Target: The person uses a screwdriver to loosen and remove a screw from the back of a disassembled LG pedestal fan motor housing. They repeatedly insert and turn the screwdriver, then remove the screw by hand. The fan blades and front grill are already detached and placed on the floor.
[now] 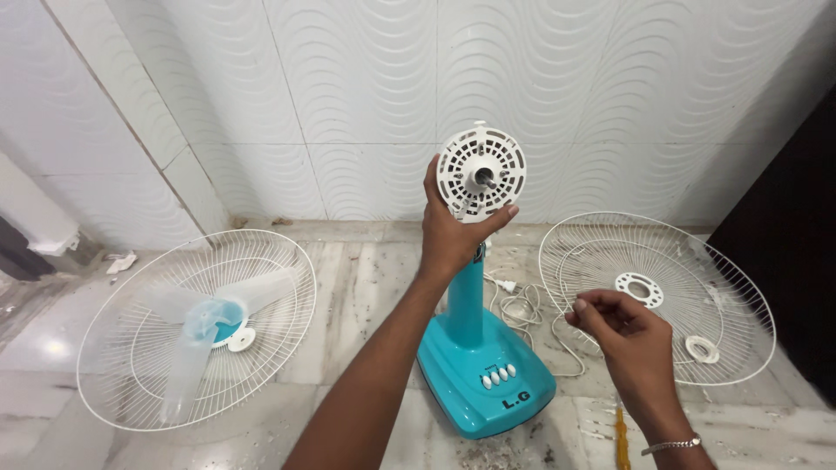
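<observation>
A room in a home: wavy white wall tiles, a dusty marble floor, a dismantled turquoise pedestal fan standing on it

Left hand raised with fingers curled in a grip, right hand lower, fingertips pinched together

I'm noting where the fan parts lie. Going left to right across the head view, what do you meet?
Wire guard holding the translucent blade → left hand gripping the white motor housing atop the teal stand → right hand, fingers pinched → second wire guard.
</observation>
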